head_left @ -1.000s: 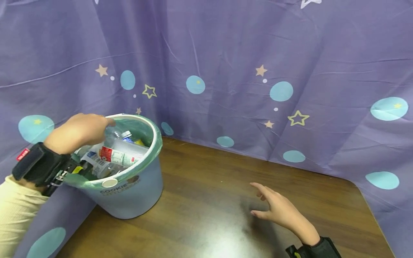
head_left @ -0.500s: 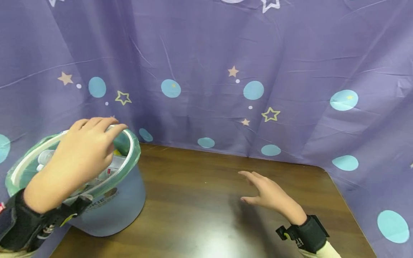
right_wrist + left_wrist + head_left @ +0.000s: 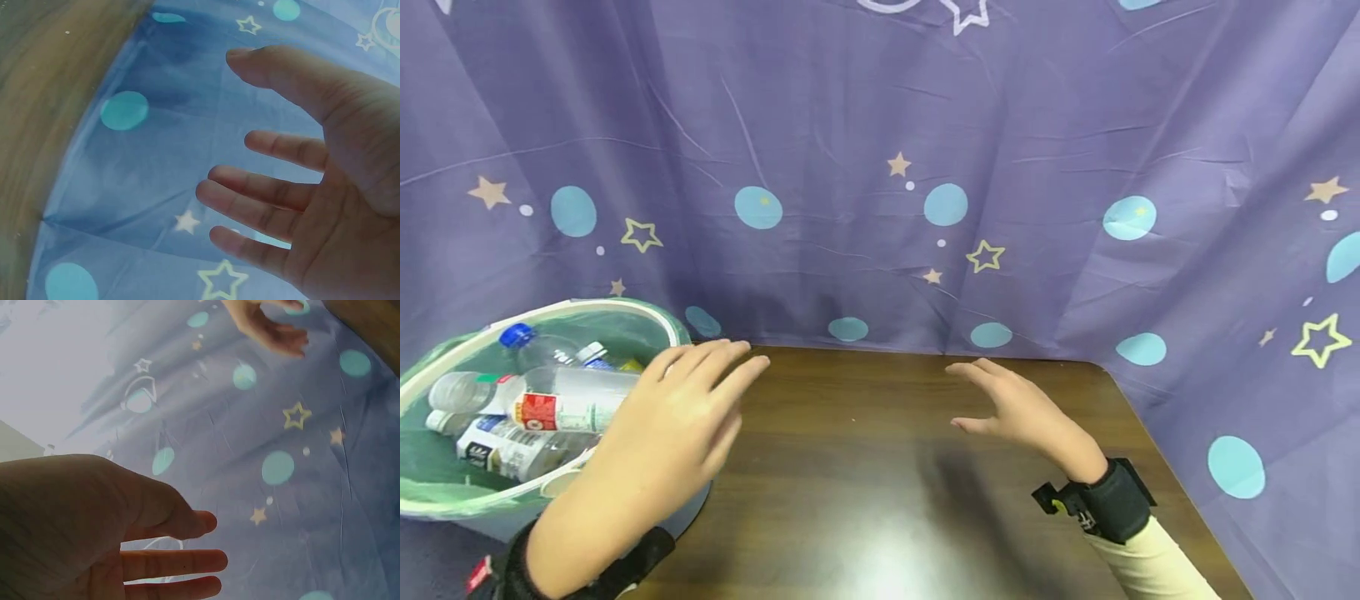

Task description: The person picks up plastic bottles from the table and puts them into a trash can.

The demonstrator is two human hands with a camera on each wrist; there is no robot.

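1. Your left hand [image 3: 655,442] hangs with its fingers straight and spread, grasping nothing. It sits just to the right of the bin [image 3: 445,500], partly in front of the bin's right rim.
2. In the left wrist view the same left hand [image 3: 94,531] shows a flat palm with the thumb and two fingers stretched out, and nothing lies between them.
3. Your right hand [image 3: 1022,412] is released too, fingers loosely extended. It hovers over the wooden table [image 3: 865,483], well apart from the bin and to its right.
4. The right wrist view confirms this: the right hand [image 3: 319,194] has its fingers fanned apart against the purple curtain [image 3: 187,156], with nothing in its palm.
5. The bin stands at the left edge of the table, lined with a green bag.
6. Inside the bin lie several clear plastic bottles [image 3: 561,400], one with a red label and another with a blue cap [image 3: 516,335].
7. The purple curtain, printed with stars and blue dots, hangs behind the bin and wraps round the table's far and right sides.
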